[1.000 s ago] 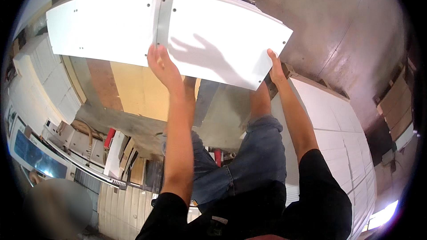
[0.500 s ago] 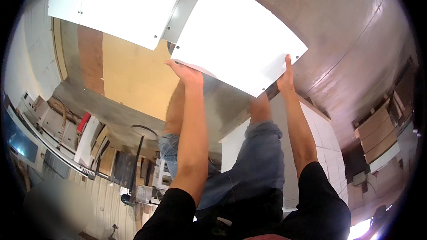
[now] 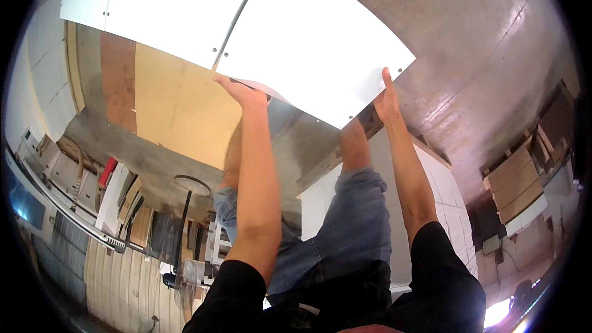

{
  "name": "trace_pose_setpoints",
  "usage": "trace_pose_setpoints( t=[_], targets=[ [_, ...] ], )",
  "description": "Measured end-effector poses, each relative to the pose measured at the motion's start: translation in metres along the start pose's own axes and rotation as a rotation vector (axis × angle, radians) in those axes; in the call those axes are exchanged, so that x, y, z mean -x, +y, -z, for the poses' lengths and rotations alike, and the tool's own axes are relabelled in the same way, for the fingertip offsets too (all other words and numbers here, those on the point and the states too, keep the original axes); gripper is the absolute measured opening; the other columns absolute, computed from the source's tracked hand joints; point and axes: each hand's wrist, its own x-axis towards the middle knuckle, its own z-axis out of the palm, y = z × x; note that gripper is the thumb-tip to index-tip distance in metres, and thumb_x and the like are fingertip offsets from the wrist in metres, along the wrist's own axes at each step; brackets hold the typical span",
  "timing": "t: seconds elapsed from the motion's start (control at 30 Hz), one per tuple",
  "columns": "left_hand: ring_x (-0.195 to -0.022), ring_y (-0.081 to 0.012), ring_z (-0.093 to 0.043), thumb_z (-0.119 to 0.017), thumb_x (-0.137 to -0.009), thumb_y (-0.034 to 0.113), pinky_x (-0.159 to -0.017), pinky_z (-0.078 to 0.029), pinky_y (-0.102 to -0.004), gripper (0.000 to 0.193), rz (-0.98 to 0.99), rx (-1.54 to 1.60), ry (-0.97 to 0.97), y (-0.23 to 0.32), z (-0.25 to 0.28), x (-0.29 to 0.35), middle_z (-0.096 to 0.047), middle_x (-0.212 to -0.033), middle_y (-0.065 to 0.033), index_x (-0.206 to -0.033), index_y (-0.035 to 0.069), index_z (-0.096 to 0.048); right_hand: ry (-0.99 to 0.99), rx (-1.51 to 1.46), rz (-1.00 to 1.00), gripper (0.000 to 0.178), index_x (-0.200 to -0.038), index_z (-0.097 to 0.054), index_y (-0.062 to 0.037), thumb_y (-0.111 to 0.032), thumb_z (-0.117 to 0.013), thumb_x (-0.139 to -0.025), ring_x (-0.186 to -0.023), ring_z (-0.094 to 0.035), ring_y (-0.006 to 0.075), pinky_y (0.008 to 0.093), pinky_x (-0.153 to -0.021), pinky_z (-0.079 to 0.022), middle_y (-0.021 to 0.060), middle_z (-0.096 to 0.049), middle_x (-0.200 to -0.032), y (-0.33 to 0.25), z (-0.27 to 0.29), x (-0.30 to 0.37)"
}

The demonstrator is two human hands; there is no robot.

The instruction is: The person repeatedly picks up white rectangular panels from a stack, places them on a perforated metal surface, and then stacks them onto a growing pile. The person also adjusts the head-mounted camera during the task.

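Both hands hold a white panel piece (image 3: 314,43) with round fittings near its corners. Under its near left edge sits my left hand (image 3: 245,94), thumb stretched out along the edge and the other fingers mostly hidden. At the near right corner, my right hand (image 3: 387,103) grips the side, its thumb up against the panel. A second white panel piece (image 3: 166,9) lies to the left, with matching fittings along its facing edge. Only a thin dark gap separates the two. A curled lip shows along the held piece's near edge.
A yellow board (image 3: 179,98) and a brown strip (image 3: 118,83) lie below the left piece. Beside my right leg stands a stack of white boards (image 3: 431,185). Brown boards (image 3: 515,179) are at the far right. A fan (image 3: 185,277) stands behind at lower left.
My hands have moved left with the held white panel piece. The wide gap between it and the left piece has narrowed to a thin line.
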Motion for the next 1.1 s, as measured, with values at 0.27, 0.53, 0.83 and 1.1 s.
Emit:
trace_pose_setpoints(
  t=[0.27,0.53,0.83,1.1],
  targets=[
    [-0.148,-0.033,-0.023,-0.006,-0.1,0.065,-0.12,-0.025,-0.0482,0.079,0.028,0.011,-0.016,-0.004,-0.006,0.009,-0.021,-0.161,-0.0139,-0.157,0.013,-0.022,0.026,-0.022,-0.056,0.06,-0.137,-0.048,-0.0053,-0.048,-0.059,-0.098,-0.124,-0.051,0.0225,0.0403,-0.109,-0.04,0.0065,-0.055,-0.133,-0.004,-0.002,0.0],
    [-0.148,-0.032,-0.022,-0.011,-0.101,0.066,-0.12,-0.025,-0.0453,0.077,0.023,-0.025,-0.104,-0.014,0.008,0.008,-0.018,-0.162,-0.0128,-0.158,0.014,-0.015,0.0,-0.201,-0.082,0.057,-0.141,-0.043,-0.0031,-0.045,-0.048,-0.104,-0.128,-0.047,0.0238,0.039,-0.111,-0.036,0.0084,-0.051,-0.139,-0.008,-0.011,0.007],
    [-0.14,-0.0258,-0.036,-0.031,-0.1,0.067,-0.113,-0.034,-0.0391,0.08,0.147,-0.012,-0.159,-0.064,0.026,0.037,-0.034,-0.155,-0.0063,-0.156,0.011,-0.024,-0.032,-0.129,-0.133,0.061,-0.144,-0.043,-0.0059,-0.053,-0.038,-0.104,-0.131,-0.046,0.026,0.0451,-0.111,-0.036,0.008,-0.051,-0.142,-0.014,0.004,0.001],
    [-0.141,-0.0229,-0.035,-0.031,-0.102,0.064,-0.115,-0.03,-0.0373,0.077,0.312,0.04,-0.047,-0.139,0.069,0.07,-0.034,-0.157,-0.0056,-0.157,0.01,-0.022,0.123,0.727,0.295,0.082,-0.151,-0.036,-0.0027,-0.066,-0.026,-0.101,-0.145,-0.031,0.0264,0.0427,-0.12,-0.018,0.0112,-0.038,-0.156,-0.136,0.02,-0.051]
  ],
)
